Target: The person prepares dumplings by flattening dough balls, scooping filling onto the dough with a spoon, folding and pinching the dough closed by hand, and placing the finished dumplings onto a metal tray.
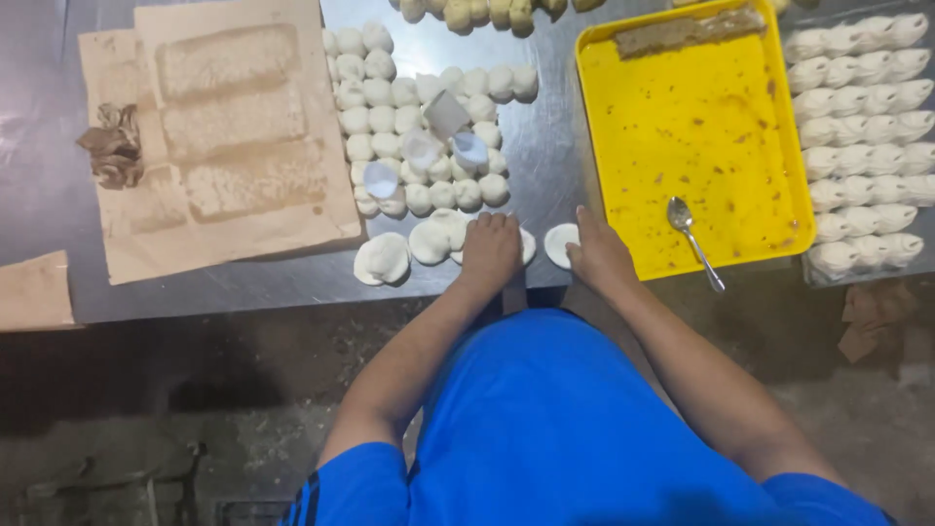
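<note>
Left hand [490, 248] flat, fingers together, pressing dough disc [526, 245]; right hand [599, 255] fingers together beside small disc [560, 244]. Dough balls [409, 146] at 12 o'clock unflattened; shaped pieces [862, 136] at 2.

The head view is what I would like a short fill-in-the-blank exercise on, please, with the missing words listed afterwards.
1. The spoon lies in a tray coloured ____.
2. The left hand presses flat on a ____ disc at the table's edge.
3. The right hand rests between a small dough disc and the ____.
4. The person's shirt is ____.

Missing words: yellow; dough; tray; blue.
</note>
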